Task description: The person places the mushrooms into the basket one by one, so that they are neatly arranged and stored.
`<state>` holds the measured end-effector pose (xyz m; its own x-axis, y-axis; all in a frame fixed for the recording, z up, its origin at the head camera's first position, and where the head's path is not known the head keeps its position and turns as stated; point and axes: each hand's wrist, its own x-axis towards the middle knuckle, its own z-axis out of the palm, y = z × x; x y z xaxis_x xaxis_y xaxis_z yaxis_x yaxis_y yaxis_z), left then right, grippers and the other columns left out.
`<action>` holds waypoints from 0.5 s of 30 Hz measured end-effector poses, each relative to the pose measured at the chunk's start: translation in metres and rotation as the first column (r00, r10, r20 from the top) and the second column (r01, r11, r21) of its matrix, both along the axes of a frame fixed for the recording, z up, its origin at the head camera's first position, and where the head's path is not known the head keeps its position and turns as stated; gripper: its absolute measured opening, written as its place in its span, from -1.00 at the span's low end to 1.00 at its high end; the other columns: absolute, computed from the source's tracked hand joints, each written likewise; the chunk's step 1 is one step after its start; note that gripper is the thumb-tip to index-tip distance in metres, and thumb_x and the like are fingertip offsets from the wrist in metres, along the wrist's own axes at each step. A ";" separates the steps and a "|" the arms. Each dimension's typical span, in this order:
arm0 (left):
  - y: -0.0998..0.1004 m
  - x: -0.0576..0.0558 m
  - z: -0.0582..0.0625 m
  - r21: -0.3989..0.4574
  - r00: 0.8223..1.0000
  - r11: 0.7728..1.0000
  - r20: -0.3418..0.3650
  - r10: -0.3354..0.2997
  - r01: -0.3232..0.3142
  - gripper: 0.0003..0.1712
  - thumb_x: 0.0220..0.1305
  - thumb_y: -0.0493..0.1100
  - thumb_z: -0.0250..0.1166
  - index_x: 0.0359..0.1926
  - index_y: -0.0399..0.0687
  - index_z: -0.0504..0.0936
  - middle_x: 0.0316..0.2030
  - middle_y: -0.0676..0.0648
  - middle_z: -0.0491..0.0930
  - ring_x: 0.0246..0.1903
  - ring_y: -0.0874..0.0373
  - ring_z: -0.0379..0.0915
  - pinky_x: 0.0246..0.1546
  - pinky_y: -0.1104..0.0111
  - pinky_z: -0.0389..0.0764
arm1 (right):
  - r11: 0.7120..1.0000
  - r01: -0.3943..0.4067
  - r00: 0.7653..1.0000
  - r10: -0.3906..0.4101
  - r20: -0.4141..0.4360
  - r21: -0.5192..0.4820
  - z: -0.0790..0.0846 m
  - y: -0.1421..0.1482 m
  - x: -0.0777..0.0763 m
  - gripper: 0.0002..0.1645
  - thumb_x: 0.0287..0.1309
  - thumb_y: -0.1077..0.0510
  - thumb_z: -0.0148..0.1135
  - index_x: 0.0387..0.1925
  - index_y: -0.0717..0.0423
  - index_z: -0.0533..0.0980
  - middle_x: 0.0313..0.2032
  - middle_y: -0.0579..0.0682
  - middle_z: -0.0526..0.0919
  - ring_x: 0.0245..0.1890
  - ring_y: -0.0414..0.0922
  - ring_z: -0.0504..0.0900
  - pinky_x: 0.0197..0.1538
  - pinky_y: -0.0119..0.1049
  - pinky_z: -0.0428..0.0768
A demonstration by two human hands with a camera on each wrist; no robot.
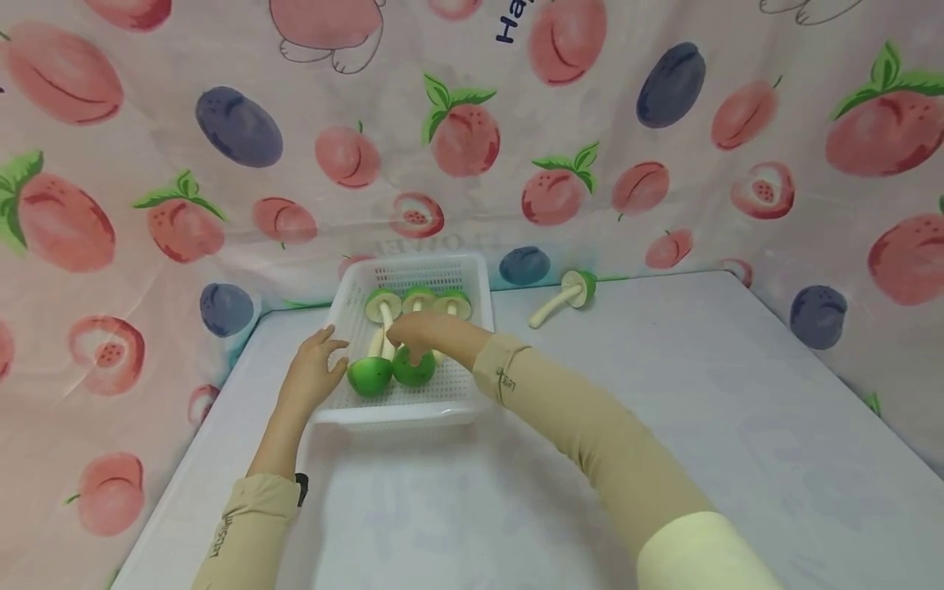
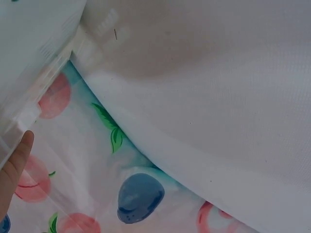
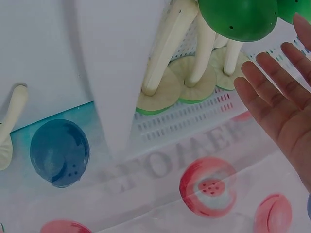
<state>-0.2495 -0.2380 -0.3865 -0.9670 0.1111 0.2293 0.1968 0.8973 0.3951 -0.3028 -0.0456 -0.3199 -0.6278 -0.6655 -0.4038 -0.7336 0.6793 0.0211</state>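
A white plastic basket holds several toy mushrooms with green caps and pale stems. At its back, some show their cream undersides, such as the left mushroom. In front lie two round green caps, the left cap and the right cap. My right hand is over the basket, at the right cap; its fingers look loosely extended beside a green cap in the right wrist view. Beside the basket's left wall is my left hand, fingers spread, one fingertip at the rim in the left wrist view.
Another green-capped mushroom lies on the white table, right of the basket near the back edge. A fruit-printed cloth hangs behind the table and along its sides.
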 end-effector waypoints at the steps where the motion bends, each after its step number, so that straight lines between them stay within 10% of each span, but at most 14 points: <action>1: 0.000 0.000 0.001 0.000 1.000 1.000 -0.001 -0.001 0.001 -0.63 0.25 -0.27 0.14 0.04 -0.42 0.53 0.32 -0.43 0.19 0.33 -0.37 0.03 0.33 -0.18 0.13 | 1.000 0.000 1.000 0.000 0.002 -0.006 0.001 0.002 0.000 -0.47 0.17 0.17 0.25 0.18 0.10 0.37 0.18 -0.02 0.49 0.19 -0.11 0.45 0.23 -0.33 0.46; 15: 0.001 0.000 0.003 -0.003 1.000 1.000 -0.002 -0.021 0.021 -0.63 0.26 -0.29 0.12 0.03 -0.43 0.53 0.32 -0.45 0.17 0.32 -0.40 0.03 0.33 -0.18 0.12 | 0.993 0.017 0.998 -0.011 0.054 -0.113 0.003 0.028 0.006 -0.49 0.23 0.06 0.18 0.18 0.11 0.38 0.18 0.01 0.50 0.15 -0.09 0.49 0.18 -0.28 0.51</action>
<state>-0.2493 -0.2368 -0.3837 -0.9640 0.1319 0.2311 0.2162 0.8943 0.3918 -0.2969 -0.0181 -0.3165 -0.6170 -0.7002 -0.3591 -0.7219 0.6853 -0.0958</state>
